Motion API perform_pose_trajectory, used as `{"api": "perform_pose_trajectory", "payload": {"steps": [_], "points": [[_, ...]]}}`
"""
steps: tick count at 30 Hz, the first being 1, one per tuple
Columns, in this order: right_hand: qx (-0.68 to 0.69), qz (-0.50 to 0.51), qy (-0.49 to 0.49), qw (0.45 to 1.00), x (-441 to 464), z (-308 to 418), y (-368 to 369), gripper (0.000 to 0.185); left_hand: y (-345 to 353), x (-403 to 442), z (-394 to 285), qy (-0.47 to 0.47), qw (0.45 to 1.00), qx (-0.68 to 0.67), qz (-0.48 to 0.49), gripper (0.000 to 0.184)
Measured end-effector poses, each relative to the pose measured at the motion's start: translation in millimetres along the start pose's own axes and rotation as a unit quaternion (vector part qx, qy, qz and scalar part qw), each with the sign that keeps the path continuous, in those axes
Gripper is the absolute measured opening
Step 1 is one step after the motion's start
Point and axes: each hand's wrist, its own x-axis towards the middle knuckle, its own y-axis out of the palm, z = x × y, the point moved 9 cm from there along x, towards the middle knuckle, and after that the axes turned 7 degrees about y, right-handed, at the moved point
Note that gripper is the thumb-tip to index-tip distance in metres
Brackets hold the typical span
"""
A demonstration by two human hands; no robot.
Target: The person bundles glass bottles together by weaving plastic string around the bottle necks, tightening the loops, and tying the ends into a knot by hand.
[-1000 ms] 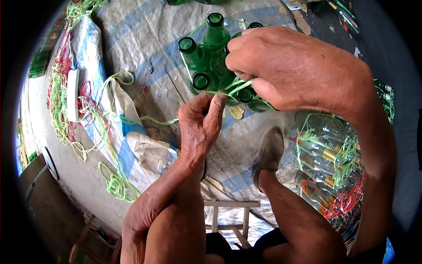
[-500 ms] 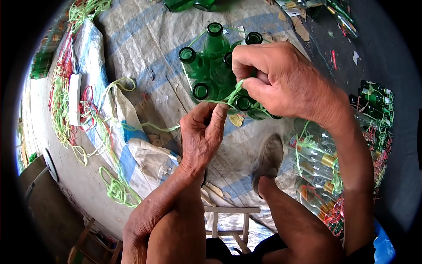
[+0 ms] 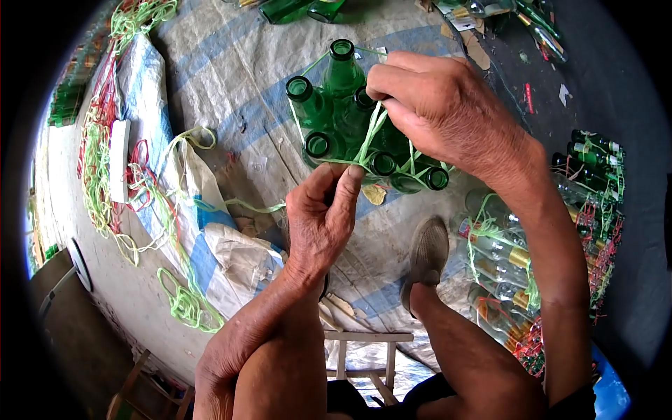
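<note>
Several green glass bottles (image 3: 310, 107) stand upright in a tight cluster, mouths toward me. Light green twine (image 3: 372, 133) runs around the cluster and crosses over it near the front. My left hand (image 3: 323, 210) pinches the twine between thumb and finger at the cluster's near side. Over the far right bottles, my right hand (image 3: 427, 105) is closed on the upper end of the twine and stretches it tight from the left hand's pinch. The right hand hides some bottle necks beneath it.
Loose green twine (image 3: 185, 304) and a white strip (image 3: 120, 161) lie on the left. Tied clear bottles (image 3: 500, 248) and green bottles (image 3: 595, 157) lie at right. Other green bottles (image 3: 325, 8) rest at the far edge. A wooden stool frame (image 3: 369, 337) is below, near my shoe (image 3: 428, 252).
My right hand has moved up and slightly away, drawing out a longer stretch of twine. The near right bottle mouth is now uncovered. My left hand stays in place.
</note>
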Motion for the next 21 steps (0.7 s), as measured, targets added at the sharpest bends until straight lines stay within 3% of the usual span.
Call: {"api": "perform_pose_trajectory", "payload": {"steps": [10,16,21], "points": [[-0.06,0.001,-0.035,0.998,4.0,-2.4,-1.6,0.038,-1.5,2.4,1.5,0.002,1.0,0.004,-0.007,0.024],[-0.042,-0.015,-0.031,0.999,18.4,-8.1,-7.5,0.024,-1.4,5.1,-2.7,0.035,0.999,0.013,-0.015,0.023],[-0.006,-0.03,-0.038,0.999,30.7,-11.3,1.6,0.015,-1.5,5.3,2.5,0.002,1.0,0.0,-0.019,0.023]]}}
